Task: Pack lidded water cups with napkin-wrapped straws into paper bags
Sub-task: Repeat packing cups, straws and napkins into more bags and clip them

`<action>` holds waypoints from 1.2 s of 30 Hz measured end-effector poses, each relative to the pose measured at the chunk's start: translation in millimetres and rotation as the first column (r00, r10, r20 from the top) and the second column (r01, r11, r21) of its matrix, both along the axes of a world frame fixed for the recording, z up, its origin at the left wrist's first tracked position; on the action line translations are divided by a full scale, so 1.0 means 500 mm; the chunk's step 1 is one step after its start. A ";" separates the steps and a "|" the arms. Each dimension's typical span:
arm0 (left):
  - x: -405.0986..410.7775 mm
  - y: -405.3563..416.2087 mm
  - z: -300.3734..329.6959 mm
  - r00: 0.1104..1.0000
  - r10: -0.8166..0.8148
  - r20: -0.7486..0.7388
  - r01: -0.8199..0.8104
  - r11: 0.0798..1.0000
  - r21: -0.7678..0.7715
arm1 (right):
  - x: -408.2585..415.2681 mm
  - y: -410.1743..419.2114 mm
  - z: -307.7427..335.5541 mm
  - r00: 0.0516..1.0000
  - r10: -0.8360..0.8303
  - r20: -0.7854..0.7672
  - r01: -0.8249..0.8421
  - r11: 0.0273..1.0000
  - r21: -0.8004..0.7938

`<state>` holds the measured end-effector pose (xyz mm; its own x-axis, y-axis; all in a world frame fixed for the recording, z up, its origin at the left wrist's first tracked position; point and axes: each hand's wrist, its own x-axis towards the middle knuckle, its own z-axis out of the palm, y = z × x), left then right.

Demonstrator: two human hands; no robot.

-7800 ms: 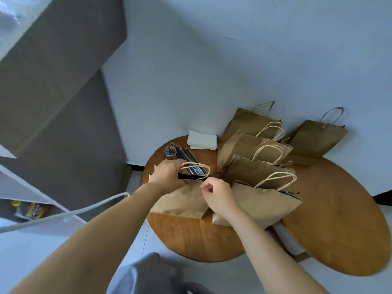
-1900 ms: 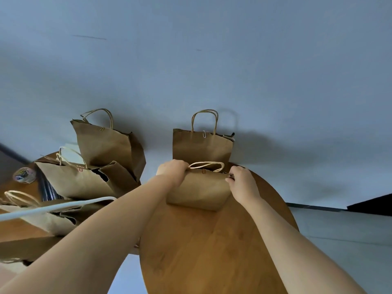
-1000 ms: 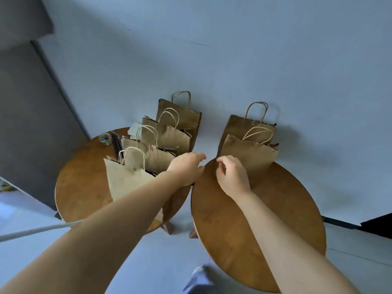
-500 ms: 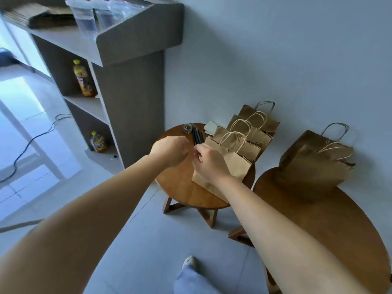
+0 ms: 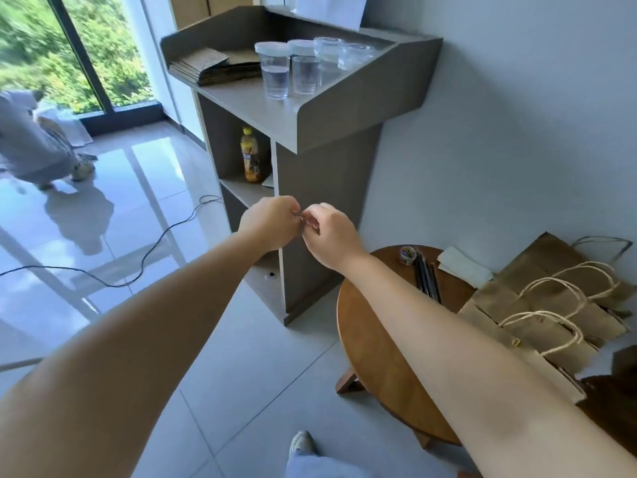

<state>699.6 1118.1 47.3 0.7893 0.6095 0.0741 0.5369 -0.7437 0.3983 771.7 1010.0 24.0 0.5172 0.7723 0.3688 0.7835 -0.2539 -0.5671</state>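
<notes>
Several lidded clear cups of water (image 5: 275, 72) stand on top of a grey stand (image 5: 331, 108), beside a stack of flat brown paper bags (image 5: 213, 65). My left hand (image 5: 269, 224) and my right hand (image 5: 327, 232) hang close together in the air in front of the stand, fingers curled, fingertips nearly touching; I cannot make out anything between them. On the small round wooden table (image 5: 379, 339) at the right lie several handled paper bags (image 5: 551, 305), black straws (image 5: 427, 274), white napkins (image 5: 462, 265) and a small tub of clips (image 5: 407, 254).
A yellow drink bottle (image 5: 251, 157) stands on a shelf inside the stand. A black cable (image 5: 138, 257) runs across the glossy tiled floor. Another person (image 5: 31, 143) crouches near the window at the far left. My shoe (image 5: 301, 443) shows at the bottom.
My head has turned left from the tables toward the stand. Both hands have lifted away from the bags and now hover together in front of the stand.
</notes>
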 end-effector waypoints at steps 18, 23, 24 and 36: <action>0.211 0.559 0.050 0.990 0.109 0.091 -0.107 0.994 -0.034 | 0.195 0.564 0.080 1.000 -0.008 -0.017 0.008 1.000 -0.002; 0.264 0.754 0.065 0.992 0.036 0.117 -0.036 0.999 -0.002 | 0.246 0.747 0.090 0.989 -0.125 -0.074 0.126 0.992 0.008; 0.276 0.790 0.071 0.992 0.017 0.124 -0.017 1.000 0.002 | 0.257 0.782 0.095 0.985 -0.149 -0.091 0.150 0.989 0.006; 0.459 1.106 0.102 0.955 -0.146 0.258 0.136 0.989 0.057 | 0.397 1.075 0.122 0.930 -0.319 -0.184 0.321 0.947 -0.020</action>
<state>928.8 1671.2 98.2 0.8170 0.4864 0.3097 0.3070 -0.8215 0.4804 970.2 1547.4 85.1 0.7952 0.5516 0.2516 0.5447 -0.4677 -0.6961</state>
